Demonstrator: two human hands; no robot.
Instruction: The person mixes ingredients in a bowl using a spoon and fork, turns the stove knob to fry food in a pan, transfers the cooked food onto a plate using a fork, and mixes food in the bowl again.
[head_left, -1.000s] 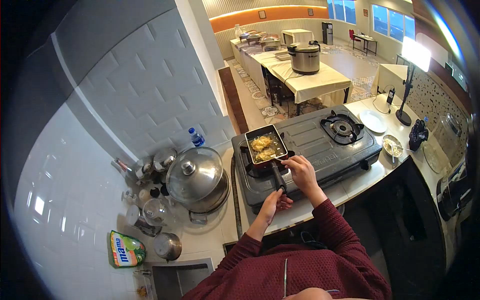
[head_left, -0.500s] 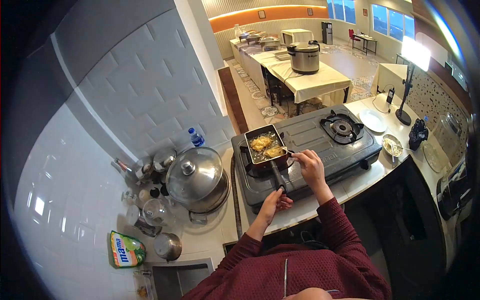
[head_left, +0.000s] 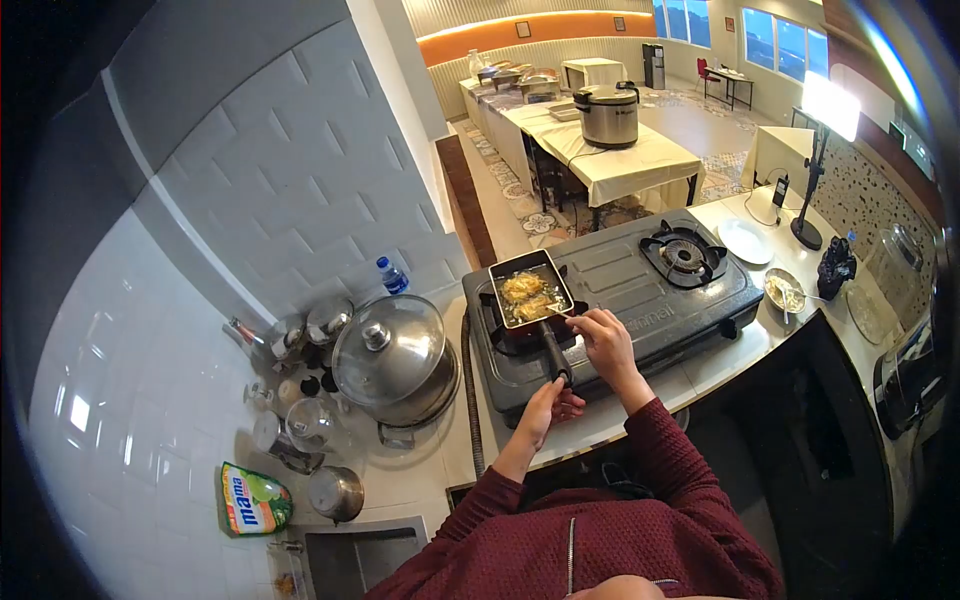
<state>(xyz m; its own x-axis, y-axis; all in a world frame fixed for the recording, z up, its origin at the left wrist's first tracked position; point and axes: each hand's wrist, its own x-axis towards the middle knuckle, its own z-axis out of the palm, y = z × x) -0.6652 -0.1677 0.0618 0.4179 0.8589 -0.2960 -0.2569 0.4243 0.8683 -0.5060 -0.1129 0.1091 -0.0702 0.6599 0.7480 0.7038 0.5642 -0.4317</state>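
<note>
Left hand [head_left: 548, 407] grips the square pan's [head_left: 499, 298] handle [head_left: 554, 352]; right hand [head_left: 604, 342] pinches a slim, perhaps metal utensil [head_left: 567, 316].

The one view looked forward and steeply down from the wearer's head, close over the stove [head_left: 620, 320], with the dining room [head_left: 690, 120] far beyond. No second view shared it.

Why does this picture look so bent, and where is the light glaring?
Head view: wide-angle curving bends the tiled wall, with dark corners around the frame; the lamp is blown out white; highlights shine on the glass lid; the pan's food lacks fine detail.
</note>
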